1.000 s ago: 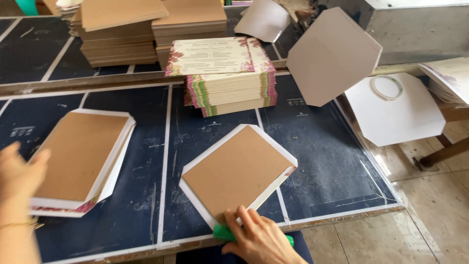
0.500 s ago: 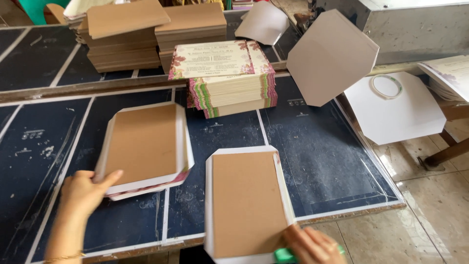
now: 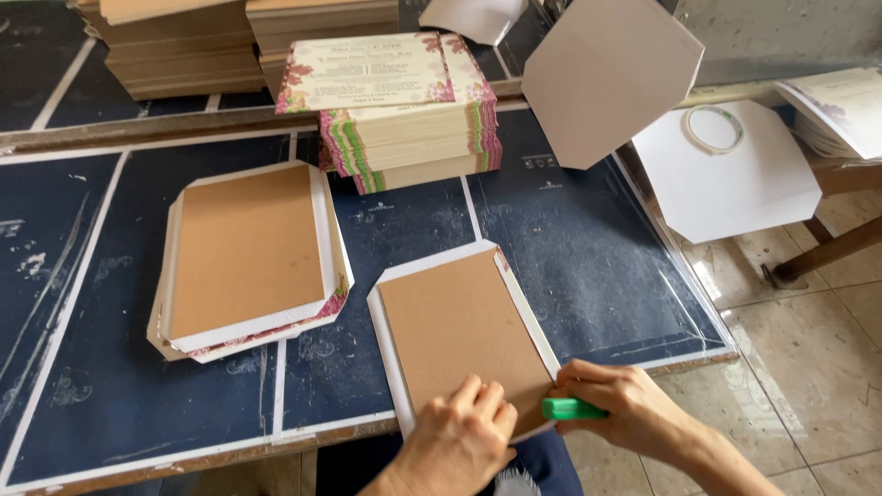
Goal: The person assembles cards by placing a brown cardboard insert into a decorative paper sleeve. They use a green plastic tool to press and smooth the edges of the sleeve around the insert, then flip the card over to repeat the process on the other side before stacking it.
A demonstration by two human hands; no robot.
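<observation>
Low centre of the frame, on the bench [image 3: 588,266]: a brown board [image 3: 459,335] — stiff, light, best pressed flat. Left hand [image 3: 459,436] rests open on it; right hand [image 3: 625,409] clenches a green tool [image 3: 571,409].

Brown board [image 3: 459,331] edged in white paper, green scraper [image 3: 571,409], dark blue worktop [image 3: 588,257], printed card stack [image 3: 395,101] (pink floral borders, green-striped edges).
</observation>
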